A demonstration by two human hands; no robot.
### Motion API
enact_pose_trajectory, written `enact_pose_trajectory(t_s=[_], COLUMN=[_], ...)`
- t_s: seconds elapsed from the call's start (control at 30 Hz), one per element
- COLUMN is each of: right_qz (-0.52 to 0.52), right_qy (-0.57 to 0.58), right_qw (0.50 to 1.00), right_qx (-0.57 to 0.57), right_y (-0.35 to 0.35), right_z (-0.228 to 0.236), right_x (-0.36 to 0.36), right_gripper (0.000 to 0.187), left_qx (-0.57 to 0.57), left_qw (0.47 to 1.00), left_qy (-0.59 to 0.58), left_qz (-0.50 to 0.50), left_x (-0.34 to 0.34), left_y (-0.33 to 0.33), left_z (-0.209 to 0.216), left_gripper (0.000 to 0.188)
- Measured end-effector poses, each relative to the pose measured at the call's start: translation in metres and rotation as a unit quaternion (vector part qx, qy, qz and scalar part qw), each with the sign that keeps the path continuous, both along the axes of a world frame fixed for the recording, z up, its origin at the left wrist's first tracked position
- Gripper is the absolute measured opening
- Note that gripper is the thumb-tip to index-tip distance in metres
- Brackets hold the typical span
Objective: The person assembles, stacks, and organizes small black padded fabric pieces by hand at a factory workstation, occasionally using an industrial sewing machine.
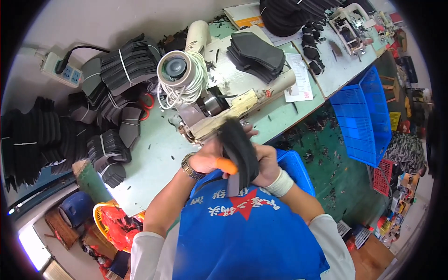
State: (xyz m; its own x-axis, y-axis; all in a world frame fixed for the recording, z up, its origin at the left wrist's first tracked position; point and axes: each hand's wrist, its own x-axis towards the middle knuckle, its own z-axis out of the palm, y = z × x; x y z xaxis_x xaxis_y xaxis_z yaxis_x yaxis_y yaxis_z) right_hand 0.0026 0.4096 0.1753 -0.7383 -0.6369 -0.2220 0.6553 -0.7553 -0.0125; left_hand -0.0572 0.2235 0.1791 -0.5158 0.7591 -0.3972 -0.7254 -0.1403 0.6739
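Between my hands, above my lap, is a stack of dark foam or fabric pieces point(240, 147), slightly blurred at its top. My left hand point(208, 159) grips it from the left; an orange cover sits on one finger, and a metal watch is on the wrist. Closed around the stack's right side is my right hand point(267, 167), with a white band at the wrist. A cream industrial machine point(242, 109) stands on the table just beyond my hands. More dark cut pieces point(256, 53) lie on top of the machine.
Tied bundles of dark pieces point(123, 65) crowd the left of the pale green table point(154, 168), near red-handled scissors point(147, 106). A blue crate point(298, 170) is below my right forearm. Another blue crate point(359, 119) stands at right on the scrap-strewn floor.
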Motion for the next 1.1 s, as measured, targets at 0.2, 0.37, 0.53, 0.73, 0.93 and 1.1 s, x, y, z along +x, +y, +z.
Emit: enact_pose_trajectory(t_s=[0.2,0.37,0.53,0.73,0.93,1.1], right_qz=[-0.145,-0.107,0.137,0.101,0.174,0.104], right_qy=[0.394,0.642,0.344,0.016,0.114,0.166], right_qw=[0.424,0.223,0.838,0.976,0.969,0.901], right_qx=[0.803,0.726,0.400,0.193,0.132,0.387], right_y=[0.035,0.031,0.012,-0.016,-0.005,0.000], right_z=[0.008,0.034,0.050,0.014,0.017,0.019], right_x=[0.007,-0.028,-0.010,0.003,-0.003,-0.022], right_gripper=[0.059,0.062,0.064,0.050,0.057,0.042], left_qx=[0.001,0.149,0.125,0.158,0.134,0.084], left_qw=[0.992,0.989,0.975,0.939,0.965,0.984], left_qy=[0.120,0.010,0.089,0.163,0.063,0.034], left_qz=[0.043,0.003,0.159,0.257,0.219,0.155], left_x=[-0.012,0.008,0.013,0.022,0.022,-0.001], left_y=[0.012,-0.002,-0.009,-0.006,-0.031,-0.053], left_z=[0.028,0.000,0.011,-0.009,0.001,0.025], left_gripper=[0.042,0.111,0.141,0.067,0.070,0.089])
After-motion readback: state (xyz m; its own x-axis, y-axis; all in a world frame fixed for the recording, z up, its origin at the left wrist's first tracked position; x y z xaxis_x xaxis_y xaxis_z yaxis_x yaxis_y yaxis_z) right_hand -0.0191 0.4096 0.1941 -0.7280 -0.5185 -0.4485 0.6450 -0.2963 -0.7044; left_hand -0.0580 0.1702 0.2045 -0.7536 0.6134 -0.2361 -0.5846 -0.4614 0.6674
